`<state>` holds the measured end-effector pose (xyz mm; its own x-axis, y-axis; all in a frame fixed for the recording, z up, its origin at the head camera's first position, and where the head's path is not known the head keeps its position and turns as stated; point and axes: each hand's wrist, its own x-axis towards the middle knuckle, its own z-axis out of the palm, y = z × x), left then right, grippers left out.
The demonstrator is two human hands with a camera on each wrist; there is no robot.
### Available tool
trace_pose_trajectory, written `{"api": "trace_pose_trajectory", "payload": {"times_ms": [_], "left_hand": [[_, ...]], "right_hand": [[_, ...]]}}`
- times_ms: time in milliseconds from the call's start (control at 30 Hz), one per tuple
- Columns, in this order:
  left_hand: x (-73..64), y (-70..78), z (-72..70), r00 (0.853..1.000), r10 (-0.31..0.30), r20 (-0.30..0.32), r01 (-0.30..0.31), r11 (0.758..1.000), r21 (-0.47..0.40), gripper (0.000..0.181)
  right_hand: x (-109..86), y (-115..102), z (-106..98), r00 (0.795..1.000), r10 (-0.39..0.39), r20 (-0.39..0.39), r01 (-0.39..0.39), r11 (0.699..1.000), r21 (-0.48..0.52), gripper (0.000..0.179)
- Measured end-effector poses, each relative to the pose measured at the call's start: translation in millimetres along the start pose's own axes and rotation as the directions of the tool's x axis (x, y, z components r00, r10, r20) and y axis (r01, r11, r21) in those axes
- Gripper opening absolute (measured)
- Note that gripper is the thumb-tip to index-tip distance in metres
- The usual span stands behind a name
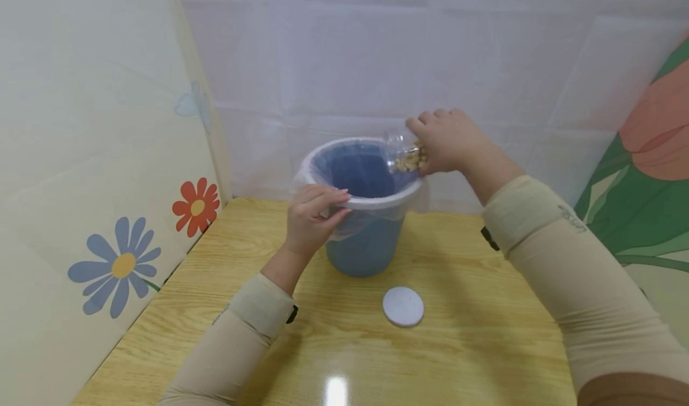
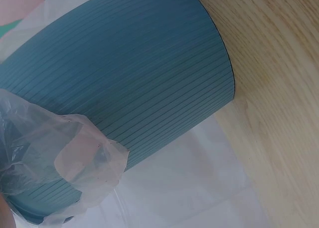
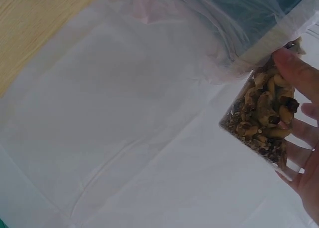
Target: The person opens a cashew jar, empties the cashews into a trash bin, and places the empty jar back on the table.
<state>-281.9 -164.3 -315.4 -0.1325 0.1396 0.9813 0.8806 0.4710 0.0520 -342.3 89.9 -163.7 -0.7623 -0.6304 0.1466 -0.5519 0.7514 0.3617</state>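
Note:
A blue trash can (image 1: 366, 244) with a white rim, lined with a thin clear bag (image 2: 94, 158), stands on the table. My left hand (image 1: 314, 214) grips its near left rim, fingers over the top and thumb below on the outside. At the right rim, my right hand (image 1: 449, 140) holds a clear jar (image 1: 395, 149) tipped on its side, its mouth over the can's opening. Tan and dark dried pieces (image 3: 269, 108) lie inside the jar toward its base. On the table in front of the can rests a round white lid (image 1: 404, 306).
The wooden table (image 1: 334, 340) meets a pale sheet-covered wall (image 1: 344, 59) close behind the can. A flower-printed wall (image 1: 107, 155) runs along the left, and another printed panel (image 1: 646, 155) stands at the right.

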Motion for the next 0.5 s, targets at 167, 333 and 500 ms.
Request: {"api": "trace_pose_trajectory", "payload": {"times_ms": [167,333,500], "left_hand": [[-0.6,-0.8,0.3,1.000,-0.001,-0.004,0.001,1.000,-0.007,0.020],[-0.8,-1.8,-0.1,1.000,-0.002,-0.001,0.002,1.000,-0.003,0.020],[-0.9,-2.2,-0.1,1.000,-0.001,-0.003,0.001,1.000,-0.006,0.020]], "right_hand": [[0.3,0.4,0.1,1.000,-0.017,-0.001,0.017,0.999,-0.050,0.100],[-0.1,1.5,0.8,0.999,-0.032,-0.010,0.031,0.997,-0.072,0.096],[-0.8,1.8,1.2,0.999,-0.035,-0.019,0.033,0.996,-0.083,0.093]]}}
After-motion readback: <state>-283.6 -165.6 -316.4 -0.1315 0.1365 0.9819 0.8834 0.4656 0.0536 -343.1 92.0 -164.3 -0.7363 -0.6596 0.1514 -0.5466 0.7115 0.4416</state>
